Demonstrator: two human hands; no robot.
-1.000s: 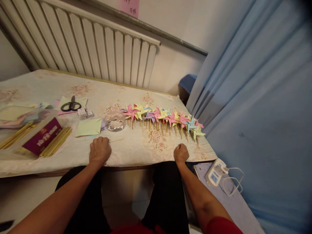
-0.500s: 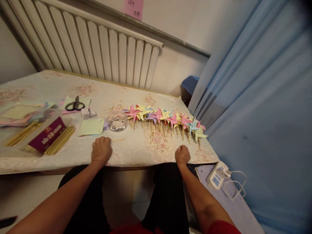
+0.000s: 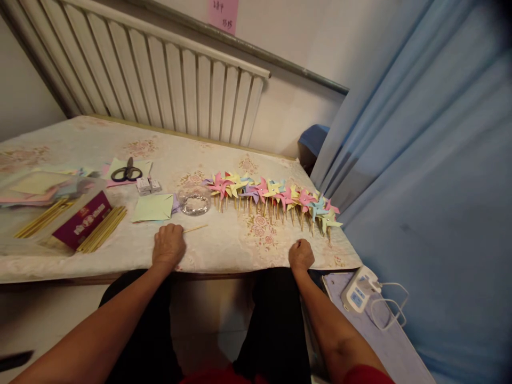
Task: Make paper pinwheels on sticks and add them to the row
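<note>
Here's our thin stick (image 3: 196, 228), right at the left hand (image 3: 169, 245), near the front edge of the counter (image 3: 232, 250); whether that curled grip pinches it, we can't tell. Our right hand (image 3: 301, 255) is fisted by the front right corner. A light touch should suit; pinwheels (image 3: 273, 188) run toward the right edge, with room between our hands.

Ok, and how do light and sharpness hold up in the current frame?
Head view: pinwheels distinct in shape; head view: purple label with lettering too soft to read; head view: floor shadowed below the table; head view: upper right corner dark beside the curtain.
</note>
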